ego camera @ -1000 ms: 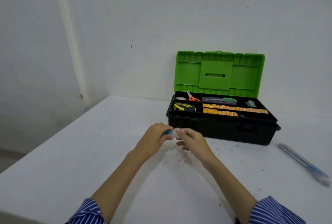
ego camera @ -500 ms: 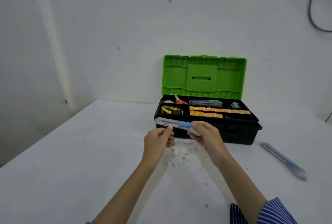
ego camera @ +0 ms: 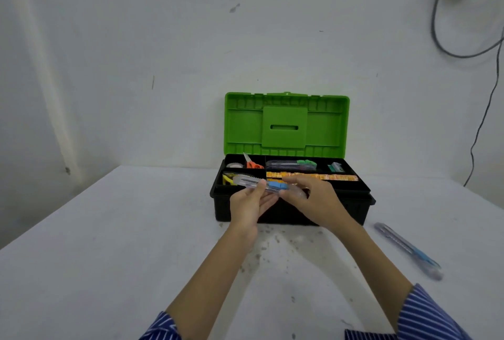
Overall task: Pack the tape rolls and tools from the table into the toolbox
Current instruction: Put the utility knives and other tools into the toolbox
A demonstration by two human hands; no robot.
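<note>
The black toolbox [ego camera: 341, 210] stands open against the wall, its green lid [ego camera: 286, 124] upright. Both my hands hold a clear utility knife with a blue slider [ego camera: 252, 182] just in front of and above the box's front left corner. My left hand [ego camera: 249, 203] pinches its middle from below; my right hand [ego camera: 313, 197] grips its right end. In the tray lie orange scissors [ego camera: 252, 163], a tape roll [ego camera: 234, 165], a yellow tape measure [ego camera: 227, 178] and orange strips [ego camera: 313, 176].
A second clear utility knife with a blue slider [ego camera: 407, 249] lies on the white table [ego camera: 109, 258] to the right of the toolbox. Dark crumbs speckle the table in front of the box. Cables hang on the wall at the upper right.
The knife, first hidden between my hands low over the table, has been raised and carried forward to the toolbox's front left corner. My view has shifted right and closer.
</note>
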